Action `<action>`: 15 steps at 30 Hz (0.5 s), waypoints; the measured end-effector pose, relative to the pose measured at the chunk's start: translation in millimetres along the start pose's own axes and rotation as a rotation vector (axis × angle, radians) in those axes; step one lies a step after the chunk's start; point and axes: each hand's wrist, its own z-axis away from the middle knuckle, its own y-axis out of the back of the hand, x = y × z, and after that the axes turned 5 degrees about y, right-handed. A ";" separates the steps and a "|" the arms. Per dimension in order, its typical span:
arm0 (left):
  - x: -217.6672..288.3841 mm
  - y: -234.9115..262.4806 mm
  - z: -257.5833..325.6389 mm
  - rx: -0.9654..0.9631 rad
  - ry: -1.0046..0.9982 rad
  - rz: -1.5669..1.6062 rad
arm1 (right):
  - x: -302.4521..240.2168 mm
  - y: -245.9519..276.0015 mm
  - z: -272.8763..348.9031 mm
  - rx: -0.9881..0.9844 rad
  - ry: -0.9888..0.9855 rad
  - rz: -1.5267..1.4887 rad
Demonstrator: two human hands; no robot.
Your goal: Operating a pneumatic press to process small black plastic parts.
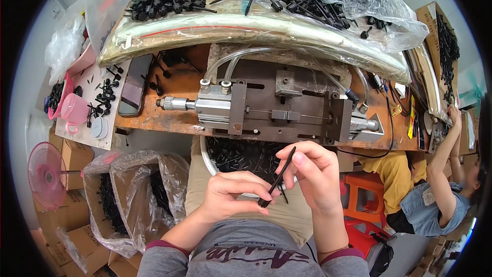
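Note:
Both my hands meet over my lap, in front of the bench fixture. A thin black rod-shaped part (279, 178) with a thicker knob at its lower end slants between them. The fingers and thumb of my left hand (230, 195) pinch it at the knob. My right hand (315, 174) has its fingertips closed about the upper length. Below the right fingers a second thin black piece (284, 193) sticks out; its other end is hidden. Beneath my hands a round white-rimmed container (206, 159) on my lap holds many similar black parts (241, 156).
A metal fixture (287, 128) with cylinders (214, 105) and clear hoses (233, 56) stands on the wooden bench (169, 120). Behind it lie piles of black parts (166, 0). Plastic-lined boxes (136, 195) and a pink fan (47, 174) are left; a co-worker (435, 200) sits right.

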 end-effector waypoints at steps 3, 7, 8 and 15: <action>-0.5 -0.7 0.5 0.018 -0.001 -0.011 | 3.1 -1.0 2.6 0.025 0.022 -0.001; -0.7 -1.1 1.9 0.023 0.013 -0.022 | 7.7 0.4 5.1 0.037 0.052 0.028; -1.0 -1.3 2.3 0.026 0.014 -0.028 | 7.8 0.2 5.6 0.038 0.058 0.035; 2.4 1.2 6.3 0.014 -0.032 -0.154 | 6.5 -9.4 7.0 0.036 0.038 0.021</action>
